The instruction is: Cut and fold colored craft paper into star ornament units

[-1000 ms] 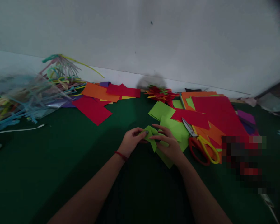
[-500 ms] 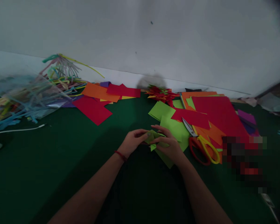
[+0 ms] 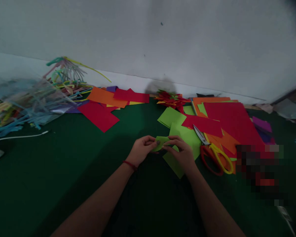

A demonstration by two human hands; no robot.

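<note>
Pinching one small folded green paper [image 3: 162, 139] between them, two hands are working left of the single pair of scissors [image 3: 205, 141]. The green piece is sitting at the fingertips: the left thumb is pressing on its left part, while the right thumb and forefinger are gripping its right end. The left hand [image 3: 143, 148] is curling its other fingers in, and the right hand [image 3: 184, 152] is working nearer to the scissors. One red bracelet [image 3: 131, 165] is circling the left wrist.

Loose green sheets [image 3: 186, 135] are lying just left of the scissors, at least three of them showing, though dim light and overlap are making an exact count uncertain. One red strip [image 3: 204, 123] is lying by the blade tips. One large red sheet [image 3: 233, 118] is covering orange paper beyond the scissors, to the right. One spiky paper cluster [image 3: 169, 98] is standing beyond the scissors, to the left. Well left of the scissors, one orange piece [image 3: 106, 97] is overlapping red ones [image 3: 98, 116]; farther left, one clear plastic bag [image 3: 45, 95] is lying over many coloured stems [image 3: 70, 70].
</note>
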